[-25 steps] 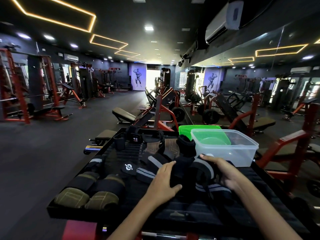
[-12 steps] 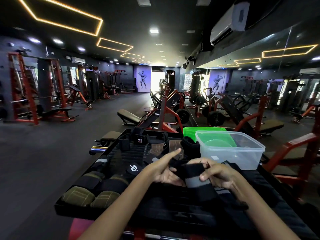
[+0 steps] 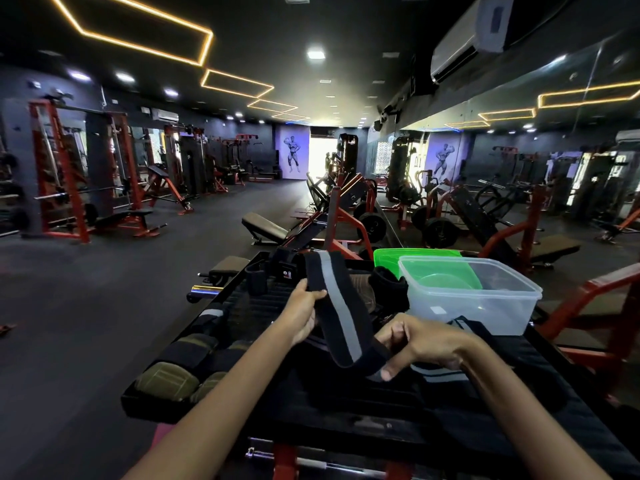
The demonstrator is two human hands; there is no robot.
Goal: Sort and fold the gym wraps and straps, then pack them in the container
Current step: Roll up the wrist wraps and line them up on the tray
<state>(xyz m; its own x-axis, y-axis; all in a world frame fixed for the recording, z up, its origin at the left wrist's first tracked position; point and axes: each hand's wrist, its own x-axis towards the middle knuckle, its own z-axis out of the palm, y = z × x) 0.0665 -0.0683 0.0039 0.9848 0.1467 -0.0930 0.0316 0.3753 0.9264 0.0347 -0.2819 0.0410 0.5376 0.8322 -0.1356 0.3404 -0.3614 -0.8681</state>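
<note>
Since 0.5 s ago, I have drawn 1 black wrap [image 3: 337, 306] with a grey stripe out long above the worktop [image 3: 398, 407]. My left hand [image 3: 304, 315] pinches its far part; my right hand [image 3: 420, 342] curls round the near end. Loose grip could drop it among the pile. I count 1 clear container [image 3: 467, 299], 1 green lid [image 3: 412, 256], 2 olive rolls [image 3: 164, 375].

Black wrap [image 3: 337, 306] with grey stripe, stretched aslant above bench; clear container [image 3: 467, 303] open, upright, right.
</note>
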